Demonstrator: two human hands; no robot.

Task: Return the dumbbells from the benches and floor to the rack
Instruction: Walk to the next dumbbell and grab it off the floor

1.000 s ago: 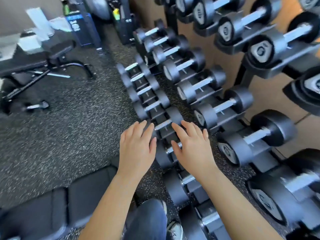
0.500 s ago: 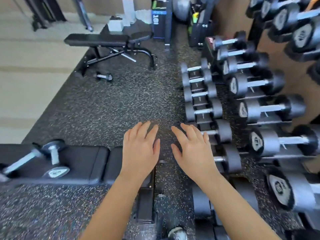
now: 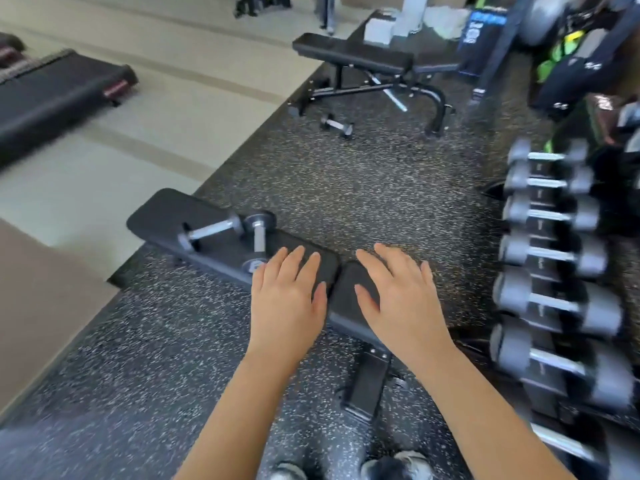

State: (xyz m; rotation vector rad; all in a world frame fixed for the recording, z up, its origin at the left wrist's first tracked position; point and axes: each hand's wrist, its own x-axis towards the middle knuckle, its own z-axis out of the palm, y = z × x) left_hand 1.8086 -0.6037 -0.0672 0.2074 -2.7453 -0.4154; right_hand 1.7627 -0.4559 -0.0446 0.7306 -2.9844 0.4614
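Two small dumbbells lie on the near black bench [image 3: 166,220]: one slanted [image 3: 209,232], the other [image 3: 258,240] standing lengthwise just right of it. My left hand [image 3: 287,299] hovers flat and empty over the bench pad, its fingertips close to the nearer dumbbell. My right hand [image 3: 401,303] is spread, empty, over the bench's seat end. A third small dumbbell [image 3: 336,125] lies on the floor under the far bench [image 3: 349,55]. The rack [image 3: 554,258] with several dumbbells runs along the right edge, blurred.
Speckled rubber floor [image 3: 363,188] stretches between the two benches. A treadmill end [image 3: 59,95] sits at the far left on pale flooring. Boxes, bags and a grey ball crowd the far right corner. My shoes [image 3: 394,464] show at the bottom.
My view has swung left, away from the rack, toward the near bench. The two bench dumbbells have come nearer the centre. Both hands stay spread and empty.
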